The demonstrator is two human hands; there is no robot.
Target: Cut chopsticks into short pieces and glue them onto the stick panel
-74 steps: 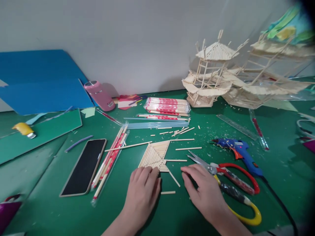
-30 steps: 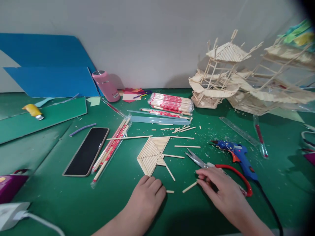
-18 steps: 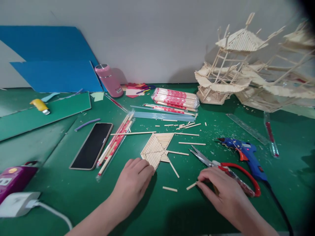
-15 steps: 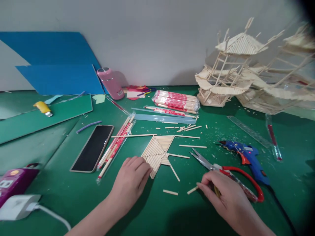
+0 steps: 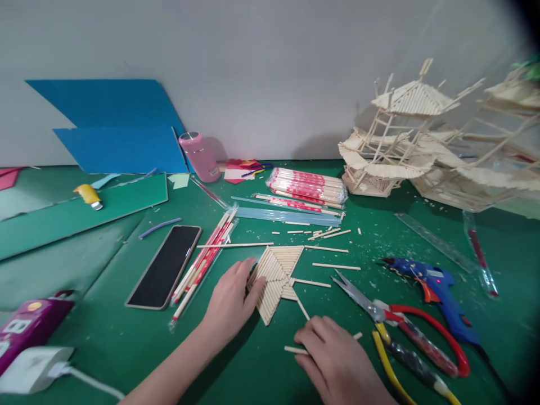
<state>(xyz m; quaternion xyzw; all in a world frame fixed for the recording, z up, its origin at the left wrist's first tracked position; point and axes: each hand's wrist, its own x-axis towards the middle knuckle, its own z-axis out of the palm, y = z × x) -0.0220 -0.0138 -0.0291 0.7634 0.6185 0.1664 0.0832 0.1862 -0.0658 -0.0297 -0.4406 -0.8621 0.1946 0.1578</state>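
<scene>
My left hand (image 5: pixel 234 295) grips the left edge of a flat panel of thin wooden sticks (image 5: pixel 274 281), its thumb resting across the top. My right hand (image 5: pixel 337 360) is low, with thumb and bent fingers closed around the right end of a short wooden stick (image 5: pixel 293 350). Another short stick (image 5: pixel 358 336) pokes out beyond that hand. Several loose sticks fan out from the panel's right side, such as one pale stick (image 5: pixel 313 283). Scissors with red handles (image 5: pixel 367 304) lie partly open to the right, beside a tool with yellow-and-black handles (image 5: pixel 413 365).
A blue glue gun (image 5: pixel 430 278) lies at the right. Stick pagodas (image 5: pixel 388 152) stand behind it. Bundled sticks in wrappers (image 5: pixel 306 185), a pink tumbler (image 5: pixel 200 157), a phone (image 5: pixel 164 267), a yellow cutter (image 5: pixel 88 196) and a purple power strip (image 5: pixel 31 323) surround the work.
My right hand has left the short stick it held and moved left to another one. The left hand has shifted up the panel's edge, thumb now on top. The view has tilted slightly upward.
</scene>
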